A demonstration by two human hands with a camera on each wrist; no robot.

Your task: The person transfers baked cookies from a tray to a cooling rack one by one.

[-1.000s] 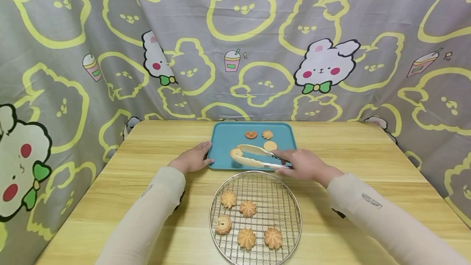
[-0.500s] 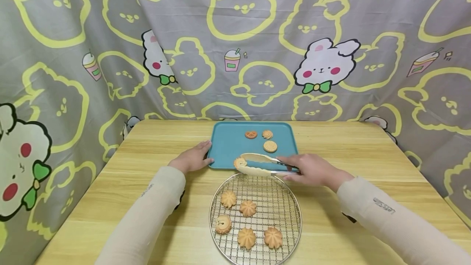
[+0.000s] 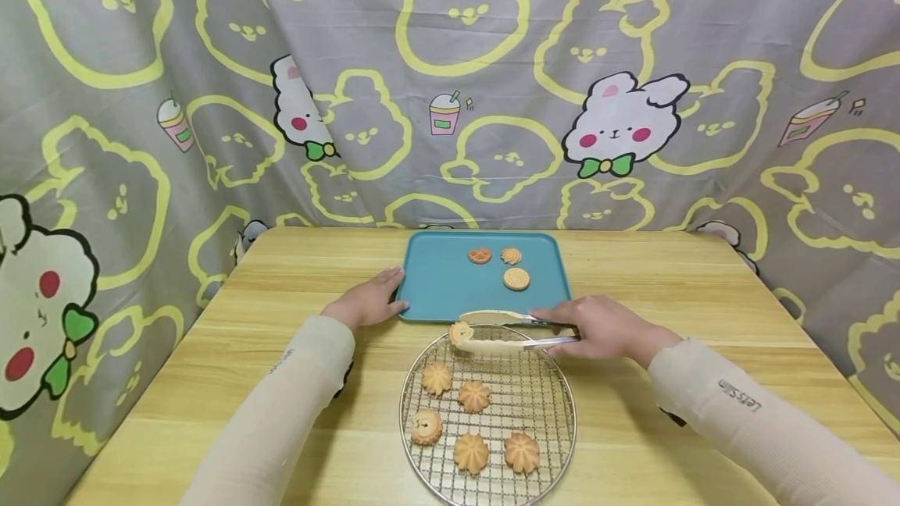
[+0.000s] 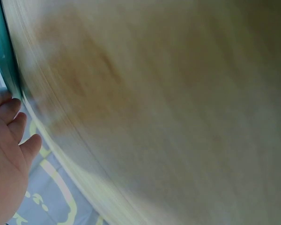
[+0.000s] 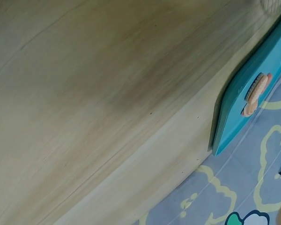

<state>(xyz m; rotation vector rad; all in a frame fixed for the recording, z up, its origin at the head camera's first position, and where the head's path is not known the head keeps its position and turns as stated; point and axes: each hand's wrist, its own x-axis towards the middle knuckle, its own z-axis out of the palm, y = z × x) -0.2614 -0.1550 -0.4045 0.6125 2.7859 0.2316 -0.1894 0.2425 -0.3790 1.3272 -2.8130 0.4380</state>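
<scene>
My right hand grips metal tongs with cream tips, which pinch a ring-shaped cookie above the far edge of the round wire rack. Several cookies lie on the rack, among them a flower-shaped one. My left hand rests at the left edge of the blue tray, fingers relaxed against its rim. On the tray are a brown pretzel-like cookie, a swirled cookie and a round pale biscuit.
The wooden table carries the tray behind the rack. A grey patterned curtain hangs behind the table and along its sides. In the right wrist view the tray lies near the table's edge.
The tongs and the pinched cookie have moved from above the tray toward me, over the rack's far edge. My right hand has shifted slightly right and nearer; my left hand has stayed in place.
</scene>
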